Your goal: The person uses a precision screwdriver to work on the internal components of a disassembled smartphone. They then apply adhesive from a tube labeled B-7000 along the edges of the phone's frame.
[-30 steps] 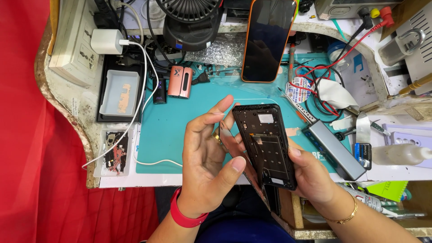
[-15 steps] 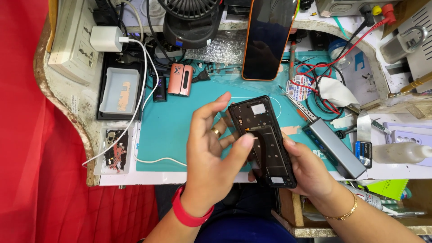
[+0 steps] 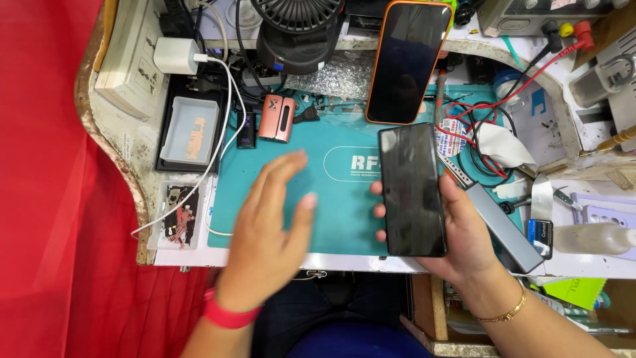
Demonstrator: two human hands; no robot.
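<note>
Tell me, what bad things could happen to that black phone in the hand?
The right hand holds the black phone alone, gripped at its edges, while the left hand hovers open above the teal mat, so it might slip. Its top end sits close to the orange-cased phone and the red wires, so it could bump or snag them.

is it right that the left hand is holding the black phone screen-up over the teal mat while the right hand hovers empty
Not quite: the hands are swapped. In the head view the right hand holds the black phone screen-up over the teal mat, and the left hand hovers empty, fingers spread.
</note>
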